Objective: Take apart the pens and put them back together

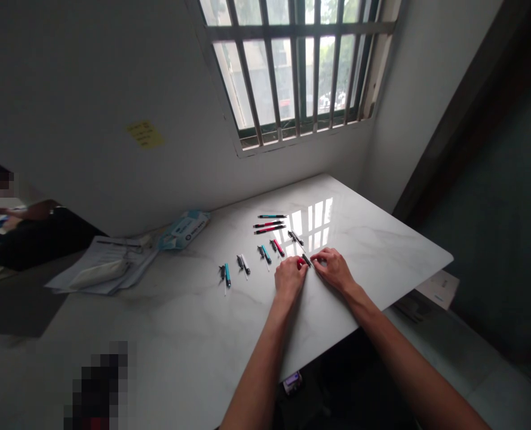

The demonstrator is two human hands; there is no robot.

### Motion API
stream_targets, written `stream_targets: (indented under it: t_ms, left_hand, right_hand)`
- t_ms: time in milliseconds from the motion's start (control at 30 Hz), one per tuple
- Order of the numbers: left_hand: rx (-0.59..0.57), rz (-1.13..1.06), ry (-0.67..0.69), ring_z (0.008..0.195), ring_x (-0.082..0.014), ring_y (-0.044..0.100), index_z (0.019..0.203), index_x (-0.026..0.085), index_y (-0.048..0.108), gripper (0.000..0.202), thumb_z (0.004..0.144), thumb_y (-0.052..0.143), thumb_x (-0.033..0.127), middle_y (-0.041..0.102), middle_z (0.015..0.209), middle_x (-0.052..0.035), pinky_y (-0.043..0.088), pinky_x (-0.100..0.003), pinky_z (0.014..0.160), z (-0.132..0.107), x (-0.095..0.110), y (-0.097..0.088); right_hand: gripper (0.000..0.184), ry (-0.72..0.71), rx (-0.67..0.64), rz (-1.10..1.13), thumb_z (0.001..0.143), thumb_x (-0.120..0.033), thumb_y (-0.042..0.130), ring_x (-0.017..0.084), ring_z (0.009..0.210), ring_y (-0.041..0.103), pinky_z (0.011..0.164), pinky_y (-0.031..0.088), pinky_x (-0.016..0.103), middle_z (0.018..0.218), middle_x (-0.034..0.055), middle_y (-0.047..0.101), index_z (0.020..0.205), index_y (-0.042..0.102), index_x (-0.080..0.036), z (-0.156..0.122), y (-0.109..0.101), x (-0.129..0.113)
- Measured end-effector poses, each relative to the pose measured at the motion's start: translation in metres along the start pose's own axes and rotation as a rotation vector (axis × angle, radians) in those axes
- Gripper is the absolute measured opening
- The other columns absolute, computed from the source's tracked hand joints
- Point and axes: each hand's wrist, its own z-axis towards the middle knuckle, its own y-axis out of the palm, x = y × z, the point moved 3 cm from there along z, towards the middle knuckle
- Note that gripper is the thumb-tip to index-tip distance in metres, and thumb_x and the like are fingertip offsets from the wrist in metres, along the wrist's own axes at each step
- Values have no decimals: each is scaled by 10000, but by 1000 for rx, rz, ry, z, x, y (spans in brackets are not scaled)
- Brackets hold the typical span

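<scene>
Bare forearms cross the lower frame; the left hand pinches a small red piece beside a slim black tube; the right hand's grip cannot be told.

"Which pens look whole?"
"One teal pen and two red pens, black-trimmed, lying nearly parallel."
"The rest?"
"In parts: a teal barrel, white barrel, second teal barrel and red barrel slanting in a row; rightward, a black piece beside a partly hidden red piece."
</scene>
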Motion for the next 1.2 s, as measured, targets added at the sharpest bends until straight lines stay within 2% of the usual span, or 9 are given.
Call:
stream_targets:
  t_ms: [200,333,600,700,800,900,967,1067,1200]
  left_hand:
    - [157,-349,138,906,-203,696,1349,210,706,370,1018,582,318,756,1092,-77,532,-328,899,-17,-11,-17]
    - [247,-485,182,1011,-216,694,1359,188,714,460,1097,366,337,726,1166,-113,538,-361,959,-39,-39,-32]
    - [344,-691,78,1024,-205,707,1300,223,739,360,1020,586,390,754,1165,-92,546,-313,871,-59,-83,-44]
    - [344,-795,52,1004,-206,717,1154,218,781,277,958,687,390,774,1099,-83,553,-290,818,-60,-82,-43]
    - [317,-989,12,889,-186,736,1092,195,786,305,875,803,409,778,1047,-76,586,-295,796,-59,-81,-39]
    - [289,-1190,-68,759,-163,739,1041,168,784,411,759,918,436,776,969,-59,617,-311,769,-57,-85,-34]
    - [281,-1298,-127,760,-163,748,1019,156,793,468,698,964,451,778,916,-52,635,-326,802,-57,-88,-31]
    - [271,-1394,-216,774,-161,758,990,146,813,523,629,1001,476,795,895,-63,642,-333,840,-58,-89,-28]
    - [149,-1418,-252,742,-161,757,929,131,824,536,581,1026,484,800,834,-79,631,-307,811,-60,-80,-25]
  right_hand:
    - [183,7,3,30,949,-202,661,244,959,670,938,498,350,943,65,765,952,842,-225,0,-1,1]
    - [186,22,-3,40,941,-202,651,242,942,671,928,500,354,929,64,763,926,835,-224,1,-2,0]
    - [194,28,-13,57,941,-236,629,236,896,678,898,517,372,961,65,780,959,822,-229,0,-6,1]
    - [197,-1,27,119,974,-317,633,247,903,686,888,526,397,981,74,784,1007,804,-224,-4,-13,-14]
    - [328,40,49,292,968,-433,698,247,942,719,842,556,390,1070,75,792,1230,735,-239,-17,-12,-46]
    - [549,59,-99,461,873,-454,814,233,943,745,773,594,357,1208,85,775,1358,643,-261,-35,1,-85]
    - [424,32,-159,512,885,-411,794,210,877,748,766,600,349,1173,68,785,1269,696,-262,-43,9,-105]
    - [189,50,-75,532,933,-367,722,191,765,708,749,580,348,958,41,790,1069,775,-246,-42,11,-112]
    - [276,151,-36,794,886,-435,799,213,832,713,802,580,360,927,45,784,1069,792,-228,-24,10,-102]
